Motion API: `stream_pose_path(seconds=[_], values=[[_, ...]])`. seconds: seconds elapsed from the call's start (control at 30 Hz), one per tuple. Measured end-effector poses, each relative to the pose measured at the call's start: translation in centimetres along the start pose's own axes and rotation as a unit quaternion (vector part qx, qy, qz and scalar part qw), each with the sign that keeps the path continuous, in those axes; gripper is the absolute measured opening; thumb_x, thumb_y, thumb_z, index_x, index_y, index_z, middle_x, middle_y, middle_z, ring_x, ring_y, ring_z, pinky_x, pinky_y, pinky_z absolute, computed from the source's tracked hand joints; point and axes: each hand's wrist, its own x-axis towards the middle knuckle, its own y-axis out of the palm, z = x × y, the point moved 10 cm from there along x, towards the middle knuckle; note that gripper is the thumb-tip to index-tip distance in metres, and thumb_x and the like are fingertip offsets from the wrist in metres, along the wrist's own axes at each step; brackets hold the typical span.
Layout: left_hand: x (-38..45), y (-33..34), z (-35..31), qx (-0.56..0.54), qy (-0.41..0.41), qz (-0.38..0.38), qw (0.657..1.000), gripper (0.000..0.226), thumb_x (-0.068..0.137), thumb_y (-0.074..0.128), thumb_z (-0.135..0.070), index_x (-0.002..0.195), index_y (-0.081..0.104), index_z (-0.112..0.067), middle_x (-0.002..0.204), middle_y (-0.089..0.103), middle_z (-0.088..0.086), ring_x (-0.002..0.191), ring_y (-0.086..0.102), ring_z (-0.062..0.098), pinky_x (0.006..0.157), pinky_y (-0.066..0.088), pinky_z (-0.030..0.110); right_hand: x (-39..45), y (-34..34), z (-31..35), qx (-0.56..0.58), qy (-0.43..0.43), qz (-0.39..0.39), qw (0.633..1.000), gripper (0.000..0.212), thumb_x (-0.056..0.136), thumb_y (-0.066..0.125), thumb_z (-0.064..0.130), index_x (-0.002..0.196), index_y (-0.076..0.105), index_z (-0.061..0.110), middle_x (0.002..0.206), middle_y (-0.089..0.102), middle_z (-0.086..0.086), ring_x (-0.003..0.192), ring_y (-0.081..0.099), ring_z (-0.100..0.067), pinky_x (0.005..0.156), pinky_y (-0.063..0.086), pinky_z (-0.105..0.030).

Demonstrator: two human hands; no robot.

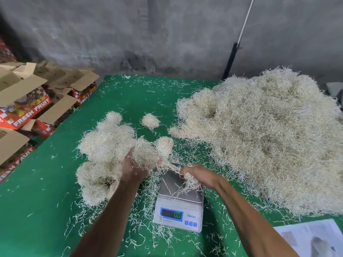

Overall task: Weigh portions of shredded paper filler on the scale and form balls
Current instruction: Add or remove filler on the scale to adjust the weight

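pulling a portion of shredded filler [146,154] apart above the scale [179,199], left hand [134,166] cupping the clump, right hand [201,176] pinching trailing strands; next, trimming to weight, then balling.

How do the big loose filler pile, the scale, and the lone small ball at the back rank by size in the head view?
1. Big loose filler pile: largest.
2. Scale.
3. Lone small ball: looks smallest, though it lies farther from the camera, so this is unsure.

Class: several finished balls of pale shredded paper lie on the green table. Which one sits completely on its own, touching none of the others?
The small round ball of pale shredded paper at the far middle of the green table; bare green surrounds it, whereas the others cluster together at the left.
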Motion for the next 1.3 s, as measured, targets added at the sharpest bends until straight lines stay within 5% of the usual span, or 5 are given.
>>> stream_pose_path(seconds=[0.27, 0.57, 0.73, 0.97, 1.3], values=[[-0.2, -0.5, -2.3, 0.102, 0.113, -0.118, 0.981, 0.081, 0.094, 0.069, -0.034, 0.151, 0.026, 0.005, 0.155, 0.036, 0.024, 0.142, 0.035, 0.042, 0.117, 0.035, 0.047, -0.4, -5.0, -1.7, 0.301, -0.052, -0.137, 0.942, 0.037, 0.084, 0.063, 0.046, 0.094, 0.062, 0.010, 0.123, 0.069, 0.002, 0.120, 0.058, -0.019, 0.108, 0.047, -0.051], [0.6, -1.6, -1.7, 0.202, 0.123, -0.158, 0.959, 0.077, 0.089, 0.069, -0.042, 0.143, 0.039, 0.005, 0.146, 0.046, 0.025, 0.132, 0.048, 0.043, 0.107, 0.045, 0.050, -1.4, -11.0, -5.8, 0.217, -0.022, -0.293, 0.931, 0.059, 0.102, 0.058, 0.051, 0.105, 0.063, -0.008, 0.064, 0.051, 0.002, 0.067, 0.065, -0.027, 0.106, 0.049, -0.048], [1.0, -0.4, 0.2, 0.302, 0.112, -0.156, 0.934, 0.073, 0.091, 0.064, -0.047, 0.136, 0.047, 0.007, 0.135, 0.053, 0.028, 0.121, 0.055, 0.045, 0.095, 0.050, 0.050, -3.4, -16.4, -5.0, 0.256, -0.011, -0.402, 0.879, 0.089, 0.092, 0.076, 0.039, 0.157, 0.031, -0.003, 0.079, 0.062, -0.008, 0.065, 0.067, -0.017, 0.069, 0.060, -0.027], [2.0, 1.1, 2.4, 0.271, 0.080, -0.140, 0.949, 0.061, 0.083, 0.073, -0.040, 0.127, 0.058, -0.001, 0.128, 0.062, 0.022, 0.112, 0.063, 0.040, 0.076, 0.053, 0.039, -5.8, -22.5, -2.8, 0.218, -0.064, -0.470, 0.853, 0.079, 0.095, 0.062, 0.064, 0.143, 0.046, 0.004, 0.136, 0.060, -0.012, 0.121, 0.059, -0.026, 0.112, 0.047, -0.051], [0.1, 7.6, 7.4, 0.089, -0.112, 0.156, 0.977, 0.068, 0.090, 0.064, -0.050, 0.138, 0.051, -0.004, 0.106, 0.061, 0.027, 0.077, 0.074, 0.030, 0.056, 0.061, 0.036, -6.3, -18.5, -8.5, 0.007, 0.040, -0.519, 0.853, 0.019, 0.103, 0.063, 0.026, 0.114, 0.075, 0.015, 0.098, 0.078, -0.010, 0.043, 0.053, -0.014, 0.039, 0.041, -0.025]])
